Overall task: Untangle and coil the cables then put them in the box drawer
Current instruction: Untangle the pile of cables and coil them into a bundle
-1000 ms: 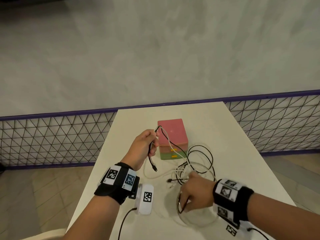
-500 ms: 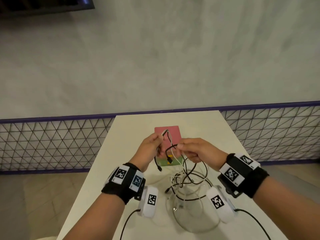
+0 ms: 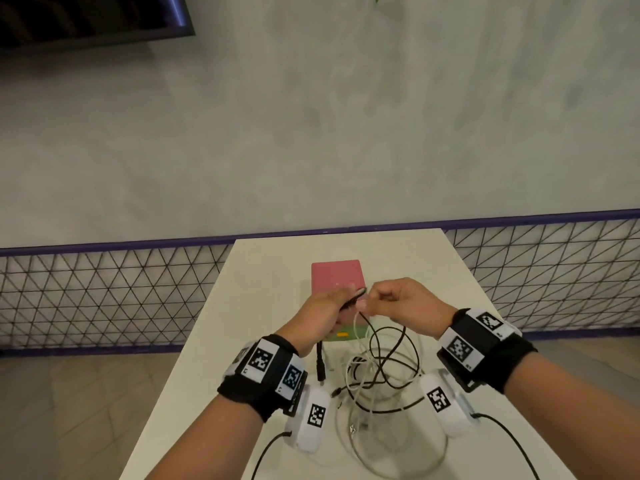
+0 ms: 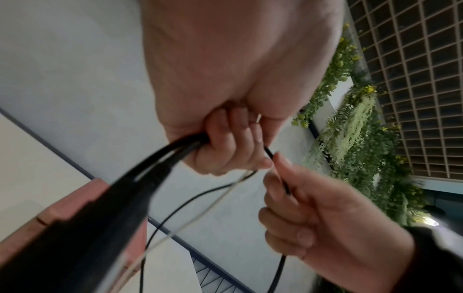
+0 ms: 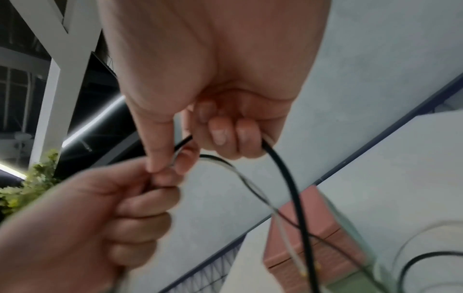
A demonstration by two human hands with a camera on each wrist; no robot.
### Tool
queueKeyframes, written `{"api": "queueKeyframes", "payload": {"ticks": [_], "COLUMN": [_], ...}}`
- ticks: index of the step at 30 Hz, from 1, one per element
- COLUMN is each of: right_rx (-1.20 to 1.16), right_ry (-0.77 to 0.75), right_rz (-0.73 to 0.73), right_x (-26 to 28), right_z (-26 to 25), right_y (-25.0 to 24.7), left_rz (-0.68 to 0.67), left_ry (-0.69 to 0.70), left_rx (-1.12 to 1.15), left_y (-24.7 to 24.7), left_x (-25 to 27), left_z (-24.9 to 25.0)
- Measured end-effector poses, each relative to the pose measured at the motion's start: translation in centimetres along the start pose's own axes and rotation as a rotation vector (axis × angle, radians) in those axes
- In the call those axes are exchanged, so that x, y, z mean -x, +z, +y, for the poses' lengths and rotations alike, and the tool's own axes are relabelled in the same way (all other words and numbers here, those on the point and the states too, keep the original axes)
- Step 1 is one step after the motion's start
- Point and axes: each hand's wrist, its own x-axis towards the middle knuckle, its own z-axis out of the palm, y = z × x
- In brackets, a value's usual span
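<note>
Above the pale, smooth tabletop (image 3: 263, 271), I hold both hands raised in front of the box (image 3: 337, 277), a small cube with a pink top and a green drawer front. My left hand (image 3: 320, 315) has its fingers curled round several strands of thin black cable (image 3: 393, 355), the plug end hanging straight down. My right hand (image 3: 403, 303) pinches the same cable between thumb and forefinger, its other fingers curled round it. Below, black and white cables (image 3: 360, 393) lie in loose tangled loops, just in front of the box.
</note>
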Motion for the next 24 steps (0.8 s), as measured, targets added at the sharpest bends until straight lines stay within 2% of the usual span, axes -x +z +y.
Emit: {"api": "queueKeyframes", "payload": {"ticks": [3, 5, 9, 11, 13, 15, 17, 18, 21, 24], "right_rx": [0.299, 0.419, 0.251, 0.134, 0.069, 0.049, -0.187, -0.323, -0.625, -0.711], "right_ry": [0.094, 0.189, 0.466, 0.600, 0.634, 0.540, 0.395, 0.297, 0.007, -0.083], "right_rz": [-0.004, -0.014, -0.088, -0.106, -0.045, 0.095, 0.255, 0.287, 0.226, 0.207], "right_x": [-0.4, 0.0, 2.7, 3.4, 2.8, 1.4, 0.4, 0.1, -0.2, -0.9], "right_z": [4.3, 7.7, 13.7, 15.0, 14.1, 11.2, 6.9, 4.5, -1.5, -2.1], "right_y": [-2.0, -2.9, -1.4, 0.1, 0.5, -0.1, -1.3, -2.0, -3.6, -3.8], "left_rz": [0.042, 0.107, 0.193, 0.206, 0.223, 0.254, 0.302, 0.328, 0.392, 0.387], "left_ry": [0.020, 0.051, 0.091, 0.127, 0.142, 0.117, 0.070, 0.044, -0.047, -0.086], "left_rx": [-0.045, 0.054, 0.461, 0.501, 0.439, 0.348, 0.237, 0.171, 0.042, 0.155], "left_y": [-1.1, -2.3, -4.3, -4.5, -4.4, -4.4, -4.4, -4.3, -3.8, -3.7], "left_x": [0.2, 0.3, 0.2, 0.2, 0.2, 0.2, 0.1, 0.1, -0.2, -0.3], "left_z": [0.1, 0.5, 1.8, 2.1, 2.1, 1.9, 1.3, 0.9, 0.0, -0.5]}}
